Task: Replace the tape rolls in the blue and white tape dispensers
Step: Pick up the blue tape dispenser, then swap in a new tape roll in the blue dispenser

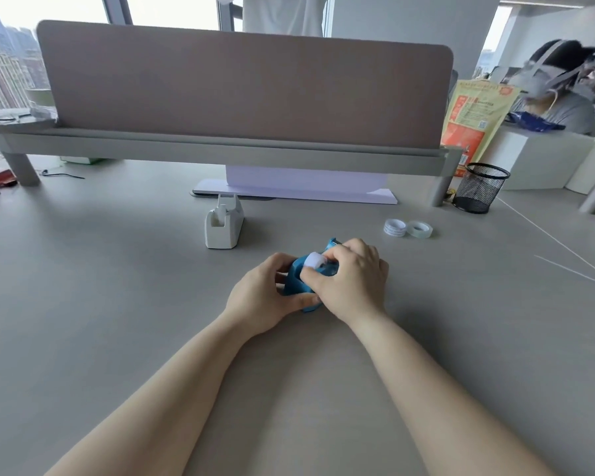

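Surface [117, 304] in pale grey fills the view, with a tall divider panel [244, 87] across the 12 o'clock edge. At 2 o'clock a black mesh pen cup [480, 188] stands; what it holds cannot be made out. The white tape dispenser [224, 225] sits at 11 o'clock from the hands, untouched, and whether a roll sits in its well cannot be told. Two spare tape rolls [407, 229] lie flat, touching one another, at 1 o'clock.

At centre is the blue tape dispenser [298, 281]. The person's left hand [265, 297] is wrapped around its near end, holding it steady on the surface. The right hand [351, 280] is closed over the top, thumb and fingers pinched on a white roll [315, 260] seated in, or just rising from, the blue well.

Judged from this, the step in hand is the blue dispenser's roll, either lifting it out or seating it; which one cannot be told. The next move calls for a straight pull or push along the hub slots while the left hand keeps the body from tipping.
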Demonstrator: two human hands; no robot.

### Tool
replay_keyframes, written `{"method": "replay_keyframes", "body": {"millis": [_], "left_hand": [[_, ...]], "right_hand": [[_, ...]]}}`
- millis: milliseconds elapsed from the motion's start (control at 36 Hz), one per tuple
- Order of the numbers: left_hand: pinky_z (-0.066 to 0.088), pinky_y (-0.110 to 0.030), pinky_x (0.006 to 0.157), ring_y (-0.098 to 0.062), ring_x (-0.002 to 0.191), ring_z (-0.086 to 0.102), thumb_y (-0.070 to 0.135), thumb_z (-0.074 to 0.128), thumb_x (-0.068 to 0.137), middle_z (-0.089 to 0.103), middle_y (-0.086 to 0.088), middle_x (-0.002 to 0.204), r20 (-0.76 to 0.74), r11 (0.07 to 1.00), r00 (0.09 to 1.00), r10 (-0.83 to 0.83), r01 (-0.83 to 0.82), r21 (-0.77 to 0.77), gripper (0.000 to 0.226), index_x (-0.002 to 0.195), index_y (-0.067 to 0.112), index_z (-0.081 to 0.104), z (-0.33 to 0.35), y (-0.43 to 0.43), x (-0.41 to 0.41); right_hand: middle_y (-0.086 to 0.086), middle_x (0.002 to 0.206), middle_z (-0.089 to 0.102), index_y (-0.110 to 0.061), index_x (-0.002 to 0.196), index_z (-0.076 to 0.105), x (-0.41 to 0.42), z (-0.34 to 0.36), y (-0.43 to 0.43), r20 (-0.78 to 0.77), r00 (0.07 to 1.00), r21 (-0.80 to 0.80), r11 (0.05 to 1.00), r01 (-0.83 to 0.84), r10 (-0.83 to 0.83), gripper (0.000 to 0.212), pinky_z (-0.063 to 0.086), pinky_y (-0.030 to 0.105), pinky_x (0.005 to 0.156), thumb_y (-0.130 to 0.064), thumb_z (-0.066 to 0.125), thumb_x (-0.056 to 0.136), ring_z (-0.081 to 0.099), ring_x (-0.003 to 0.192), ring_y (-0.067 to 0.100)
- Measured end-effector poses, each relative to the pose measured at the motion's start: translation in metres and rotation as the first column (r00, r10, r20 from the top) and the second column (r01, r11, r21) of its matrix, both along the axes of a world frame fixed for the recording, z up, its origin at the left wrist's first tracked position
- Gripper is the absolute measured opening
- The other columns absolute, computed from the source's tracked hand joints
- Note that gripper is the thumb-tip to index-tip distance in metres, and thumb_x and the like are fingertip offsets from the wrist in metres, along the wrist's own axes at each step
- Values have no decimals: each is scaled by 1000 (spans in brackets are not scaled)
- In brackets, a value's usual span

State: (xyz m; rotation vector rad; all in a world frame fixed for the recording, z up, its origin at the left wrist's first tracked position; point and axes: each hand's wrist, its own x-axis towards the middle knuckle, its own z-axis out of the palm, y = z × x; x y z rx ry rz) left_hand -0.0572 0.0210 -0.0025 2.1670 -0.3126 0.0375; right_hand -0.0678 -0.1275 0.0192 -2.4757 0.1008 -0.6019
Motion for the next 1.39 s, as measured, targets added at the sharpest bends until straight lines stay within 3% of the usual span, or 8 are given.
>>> {"method": "replay_keyframes", "body": {"millis": [361,583,722,861,944,1056,1222,1389], "left_hand": [[54,-34,83,4,92,62,55,80,55,64,24,100,-6,1000,1000,9,-9,17,56,103,39,56,3,-1,-2],[52,-39,87,1,99,62,66,66,54,65,25,107,12,999,1000,-17,17,30,66,116,47,53,3,-2,-2],[50,-38,89,-10,90,65,48,69,72,63,22,117,57,996,998,33,-38,81,60,128,45,46,5,-1,-3],[45,-33,92,-15,115,55,41,67,80,58,13,129,149,973,983,110,-137,184,57,132,38,45,5,-4,-5],[37,-35,100,-21,127,44,37,67,82,51,5,137,350,946,928,127,-220,240,59,135,28,45,9,-10,-12],[37,-28,93,-21,110,52,36,74,75,60,3,121,603,950,791,103,-259,177,50,120,23,57,13,-26,-24],[45,-28,87,-19,103,58,50,66,73,64,3,114,631,975,775,-23,-122,184,52,115,21,59,5,-63,-34],[51,-33,80,-21,98,61,41,68,75,66,4,111,686,974,728,-3,-152,165,42,112,24,54,0,-71,-30]], "right_hand": [[-7,87,49,-19,71,61,-2,-4,4,144,990,163,986,-26,3,31,38,32,81,-49,59,63,54,94,21],[-2,95,56,-18,88,66,-6,-7,-2,284,958,253,960,-123,48,43,47,39,84,-54,56,68,54,92,19],[-9,94,63,-21,96,63,-14,-8,-17,232,964,429,875,-224,133,30,45,24,81,-44,65,76,55,89,15],[-8,90,68,-16,99,65,-27,-9,-44,130,969,547,799,-248,212,23,48,18,75,-27,71,80,60,81,5],[-10,87,67,-16,99,66,-32,-15,-55,95,968,601,762,-241,232,22,46,9,70,-24,72,80,59,75,-4],[-7,89,69,-16,99,66,-31,-14,-56,83,966,684,691,-233,244,22,45,7,67,-25,72,80,62,77,-4],[-6,81,67,-17,99,67,-34,-12,-62,44,969,799,574,-180,242,24,48,21,73,-27,72,79,61,75,5],[1,84,71,-14,96,69,-35,-10,-60,7,940,820,536,-200,340,23,48,25,71,-25,74,76,61,74,9]]}}
